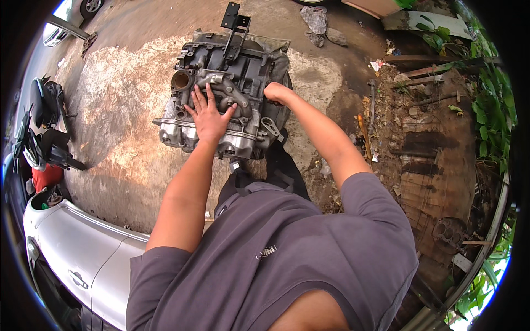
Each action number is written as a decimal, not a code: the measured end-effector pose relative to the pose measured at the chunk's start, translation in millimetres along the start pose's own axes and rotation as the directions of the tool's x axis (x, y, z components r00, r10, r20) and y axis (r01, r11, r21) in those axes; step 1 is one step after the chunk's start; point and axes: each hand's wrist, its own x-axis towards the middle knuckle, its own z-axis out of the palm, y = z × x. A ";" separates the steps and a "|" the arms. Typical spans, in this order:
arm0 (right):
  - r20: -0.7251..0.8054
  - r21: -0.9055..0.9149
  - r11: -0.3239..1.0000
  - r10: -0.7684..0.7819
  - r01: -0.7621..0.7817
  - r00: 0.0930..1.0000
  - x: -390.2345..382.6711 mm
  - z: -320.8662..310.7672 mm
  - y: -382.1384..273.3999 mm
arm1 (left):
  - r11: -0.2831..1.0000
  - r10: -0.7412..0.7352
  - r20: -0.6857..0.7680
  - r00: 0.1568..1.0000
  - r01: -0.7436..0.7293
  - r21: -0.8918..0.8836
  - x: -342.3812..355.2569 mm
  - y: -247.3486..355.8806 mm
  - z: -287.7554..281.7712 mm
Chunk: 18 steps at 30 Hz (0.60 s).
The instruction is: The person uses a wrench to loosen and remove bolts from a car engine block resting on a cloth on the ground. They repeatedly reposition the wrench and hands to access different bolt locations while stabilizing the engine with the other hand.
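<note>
L hand (210, 118) lies flat, fingers spread, on the engine (251, 80) just ahead of the legs (288, 171); R hand (277, 94) curls at its R edge, can't tell what's in that grip. Steady L pressure, straight R wrist'd help, w/ concrete ground (118, 99) beyond.

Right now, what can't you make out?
All in the head view:
The underside of the engine: hidden by its own body.
The surface beneath the left hand: covered by it.
What the right hand grips, if anything: hidden by its curl.
Rest of the silver car: cut off by the lower edge.
</note>
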 end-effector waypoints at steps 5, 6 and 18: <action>-0.078 0.212 0.977 0.048 -0.031 0.996 -4.6 26.2 34.5 | 1.000 0.001 0.006 1.000 -0.001 -0.004 0.0 0.7 -1.4; -0.145 0.190 0.981 0.055 -0.027 0.988 -3.1 32.2 41.0 | 1.000 0.002 0.005 1.000 -0.002 0.000 0.0 0.6 -1.7; 0.018 0.404 0.914 0.015 -0.021 1.000 2.4 65.6 92.3 | 1.000 -0.003 0.013 1.000 0.003 -0.010 0.5 1.5 -2.4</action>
